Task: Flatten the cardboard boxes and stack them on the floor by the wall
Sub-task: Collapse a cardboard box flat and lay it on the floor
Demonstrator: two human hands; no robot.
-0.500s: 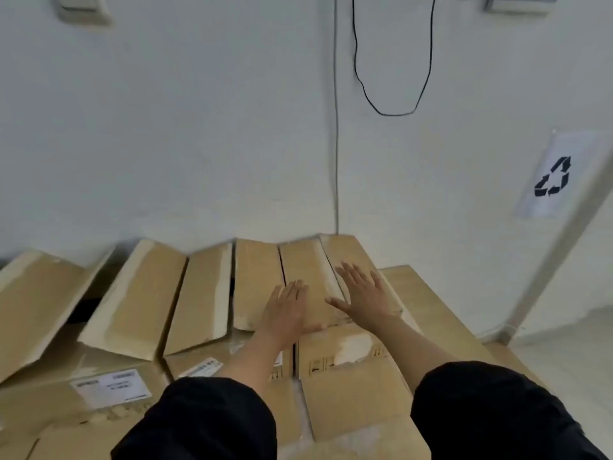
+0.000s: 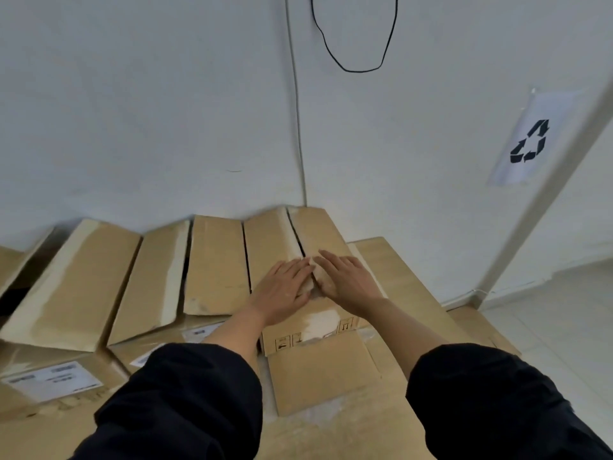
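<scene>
Cardboard boxes (image 2: 212, 270), flattened, fill the lower half of frame, flaps fanned out w/ far edges against the white wall (image 2: 149, 111). Recycling sign (image 2: 530, 141) is taped to that wall at upper right; black cable (image 2: 356, 69) loops at top centre. Left hand (image 2: 282, 290) & right hand (image 2: 348, 280) lie flat at centre, fingers straight, pressing adjacent flaps, fingertips almost touching, grasping nothing.

I see a plain white plaster wall (image 2: 149, 111) ahead, a thin black looping cable (image 2: 356, 70) hanging far up, a white paper recycling sign (image 2: 527, 141) right, and pale tiled floor (image 2: 547, 327) near right.
</scene>
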